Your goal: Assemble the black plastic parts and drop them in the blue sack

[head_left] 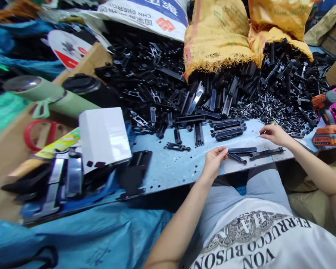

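My left hand [215, 160] rests at the near edge of the pale blue table [170, 164], fingers curled on the end of a flat black plastic bar [242, 150]. A second black bar [266, 152] lies just to its right. My right hand [274, 133] hovers beyond them near the heap of small black and silver parts [274, 110], fingertips pinched on something too small to make out. A row of stacked black bars [228, 127] lies between my hands and the big pile.
A large heap of black plastic parts [162, 86] spills from yellow woven sacks [218, 33] at the back. An orange cordless drill [326, 116] stands at the right. A white box [105, 136] and a black press tool [131, 172] sit to the left.
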`<action>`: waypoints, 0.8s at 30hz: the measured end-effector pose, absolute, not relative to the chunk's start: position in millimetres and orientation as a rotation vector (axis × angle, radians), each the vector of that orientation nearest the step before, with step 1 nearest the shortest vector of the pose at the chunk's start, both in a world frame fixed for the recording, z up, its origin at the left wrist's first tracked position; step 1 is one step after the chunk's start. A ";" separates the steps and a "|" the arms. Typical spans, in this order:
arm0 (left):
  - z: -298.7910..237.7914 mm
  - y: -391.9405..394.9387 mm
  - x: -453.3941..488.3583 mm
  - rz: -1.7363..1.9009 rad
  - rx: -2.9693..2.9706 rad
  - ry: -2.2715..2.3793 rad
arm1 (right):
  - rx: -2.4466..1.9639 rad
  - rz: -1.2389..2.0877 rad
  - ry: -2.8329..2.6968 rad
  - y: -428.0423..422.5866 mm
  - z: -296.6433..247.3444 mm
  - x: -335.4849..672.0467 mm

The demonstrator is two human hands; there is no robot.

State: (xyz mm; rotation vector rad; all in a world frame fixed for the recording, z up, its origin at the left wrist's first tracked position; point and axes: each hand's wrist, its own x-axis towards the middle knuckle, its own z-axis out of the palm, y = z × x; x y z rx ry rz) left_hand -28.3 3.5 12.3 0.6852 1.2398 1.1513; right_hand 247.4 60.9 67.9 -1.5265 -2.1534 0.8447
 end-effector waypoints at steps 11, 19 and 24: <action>5.3 0.2 -26.3 1.217 0.558 1.262 | -1.489 0.668 -2.776 42.1 82.4 213.2; 13.0 1.9 -28.9 1.254 0.566 1.196 | -1.548 0.409 -2.973 35.1 80.3 202.3; 11.5 4.6 -22.5 1.188 0.692 1.217 | -1.321 0.371 -2.819 30.0 75.9 194.8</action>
